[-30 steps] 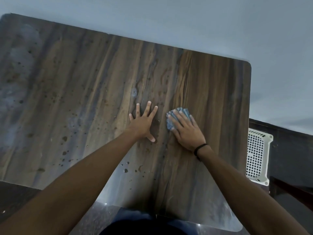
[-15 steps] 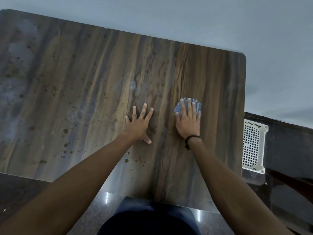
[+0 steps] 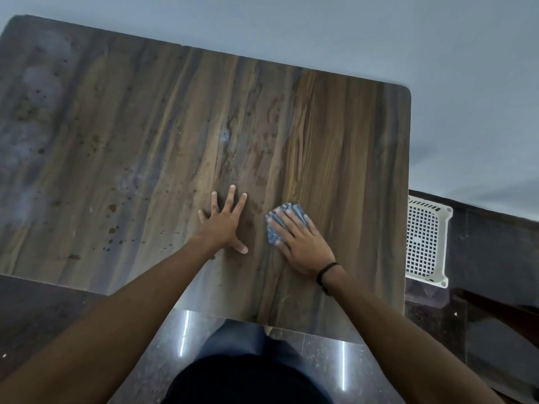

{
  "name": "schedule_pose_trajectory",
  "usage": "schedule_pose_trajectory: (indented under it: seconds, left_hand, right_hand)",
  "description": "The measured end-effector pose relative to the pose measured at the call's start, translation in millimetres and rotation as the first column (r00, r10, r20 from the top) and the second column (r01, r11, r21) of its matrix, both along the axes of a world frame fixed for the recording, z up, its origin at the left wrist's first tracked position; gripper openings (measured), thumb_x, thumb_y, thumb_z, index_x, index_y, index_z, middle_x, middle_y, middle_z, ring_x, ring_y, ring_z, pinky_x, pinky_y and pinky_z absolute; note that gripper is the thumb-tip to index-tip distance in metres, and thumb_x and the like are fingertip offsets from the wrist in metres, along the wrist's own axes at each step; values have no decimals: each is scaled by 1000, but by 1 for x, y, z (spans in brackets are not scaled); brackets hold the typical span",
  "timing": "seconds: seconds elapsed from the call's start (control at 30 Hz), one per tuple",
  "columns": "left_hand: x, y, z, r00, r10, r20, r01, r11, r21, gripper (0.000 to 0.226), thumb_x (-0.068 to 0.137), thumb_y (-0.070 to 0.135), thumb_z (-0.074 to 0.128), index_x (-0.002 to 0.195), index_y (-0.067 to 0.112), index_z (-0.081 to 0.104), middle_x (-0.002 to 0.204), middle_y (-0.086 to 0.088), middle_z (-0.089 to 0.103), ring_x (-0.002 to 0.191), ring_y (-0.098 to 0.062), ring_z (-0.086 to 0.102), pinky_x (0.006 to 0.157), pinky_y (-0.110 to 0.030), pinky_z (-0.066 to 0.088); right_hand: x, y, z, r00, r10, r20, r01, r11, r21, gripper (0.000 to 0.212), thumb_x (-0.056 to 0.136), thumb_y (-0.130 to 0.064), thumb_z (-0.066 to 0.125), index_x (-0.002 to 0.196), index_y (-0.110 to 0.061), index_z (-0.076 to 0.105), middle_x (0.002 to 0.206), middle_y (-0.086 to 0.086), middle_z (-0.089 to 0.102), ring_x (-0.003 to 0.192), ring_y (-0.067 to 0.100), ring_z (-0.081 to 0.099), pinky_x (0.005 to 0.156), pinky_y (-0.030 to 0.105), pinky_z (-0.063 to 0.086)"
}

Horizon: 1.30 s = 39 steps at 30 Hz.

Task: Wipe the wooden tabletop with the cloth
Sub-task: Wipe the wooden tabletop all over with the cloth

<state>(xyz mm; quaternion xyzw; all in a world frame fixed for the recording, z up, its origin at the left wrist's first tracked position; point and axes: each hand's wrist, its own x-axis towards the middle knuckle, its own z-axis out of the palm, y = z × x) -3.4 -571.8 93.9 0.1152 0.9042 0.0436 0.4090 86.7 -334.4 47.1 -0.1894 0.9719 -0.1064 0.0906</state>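
Wooden bench (image 3: 335, 126) fills my view, left hand (image 3: 223, 221) spread flat on it as a brace, right hand (image 3: 303, 246) at its 3 o'clock pressing the blue cloth (image 3: 272, 233) down straight-fingered; I'd sweep firm overlapping strokes toward the spots (image 3: 112, 208) at 9 o'clock.

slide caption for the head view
Right hand presses a crumpled blue cloth on the spotted dark wooden tabletop, left hand flat beside it.

We count one wooden tabletop (image 3: 335, 126), one cloth (image 3: 273, 232) and one white basket (image 3: 425, 240). We count two hands: left hand (image 3: 223, 225), right hand (image 3: 303, 249).
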Motion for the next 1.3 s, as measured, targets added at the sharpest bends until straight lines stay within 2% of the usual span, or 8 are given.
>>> schedule_pose_trajectory:
  seconds: [0.17, 0.37, 0.53, 0.73, 0.87, 1.07, 1.2, 1.3]
  left_hand:
    - [10, -8, -2, 999, 48, -19, -47, 997, 55, 151, 57, 49, 93, 155, 36, -21, 157, 8, -41, 145, -40, -31, 111, -75, 4]
    - [20, -8, 2, 998, 60, -35, -59, 997, 54, 146, 60, 50, 91, 157, 33, -17, 158, 6, -38, 146, -41, -29, 114, -73, 6]
    - [51, -14, -2, 998, 67, -14, -66, 997, 36, 147, 61, 51, 90, 156, 35, -20, 157, 5, -41, 146, -41, -29, 114, -73, 7]
    - [53, -17, -3, 998, 68, -4, -68, 997, 48, 150, 59, 48, 92, 155, 36, -22, 156, 7, -42, 145, -41, -30, 111, -73, 6]
    - [56, -16, -2, 997, 75, -19, -74, 996, 47, 148, 60, 49, 91, 156, 33, -21, 158, 5, -40, 146, -42, -28, 113, -73, 8]
    - [73, -35, -1, 990, 135, -39, -134, 990, 34, 145, 61, 53, 89, 155, 36, -20, 154, 5, -45, 145, -42, -30, 111, -75, 7]
    - [78, -46, -3, 987, 159, -37, -157, 987, 29, 144, 62, 49, 91, 155, 39, -19, 156, 5, -42, 147, -42, -27, 110, -76, 9]
    - [78, -43, -2, 986, 163, -26, -162, 986, 32, 144, 62, 46, 92, 156, 37, -18, 157, 3, -41, 146, -43, -27, 110, -76, 9]
  right_hand:
    - [-44, -2, 6, 837, -540, 89, 545, 837, -45, 58, 108, -42, 31, 162, -32, 12, 171, -3, 6, 157, 19, 1, 125, 55, 6]
    - [26, -11, 0, 997, -66, -31, 65, 998, -19, 58, 107, -42, 32, 162, -32, 17, 169, -4, 15, 157, 17, 8, 123, 55, 20]
    - [-13, -11, 7, 851, -519, 84, 524, 850, -54, 58, 109, -40, 29, 163, -30, 10, 171, -1, 4, 157, 21, -1, 126, 54, 4]
    - [62, 2, -2, 994, 110, -22, -110, 994, 10, 57, 108, -42, 30, 162, -32, 17, 169, -4, 15, 156, 17, 10, 123, 55, 19]
    - [35, 0, 5, 869, -492, 56, 494, 869, -35, 58, 108, -41, 30, 162, -28, 16, 170, 0, 10, 157, 21, 4, 125, 58, 9]
    - [106, -17, -4, 996, 88, -26, -88, 996, 4, 56, 107, -44, 29, 161, -33, 20, 169, -5, 15, 157, 17, 9, 123, 56, 19]
    - [73, -24, -4, 862, -506, -8, 506, 862, -32, 57, 107, -42, 28, 162, -32, 19, 170, -2, 14, 157, 19, 7, 125, 56, 9]
    - [89, -64, -6, 925, -380, -1, 379, 923, -58, 59, 107, -42, 32, 162, -28, 17, 170, 1, 11, 157, 22, 5, 125, 56, 7]
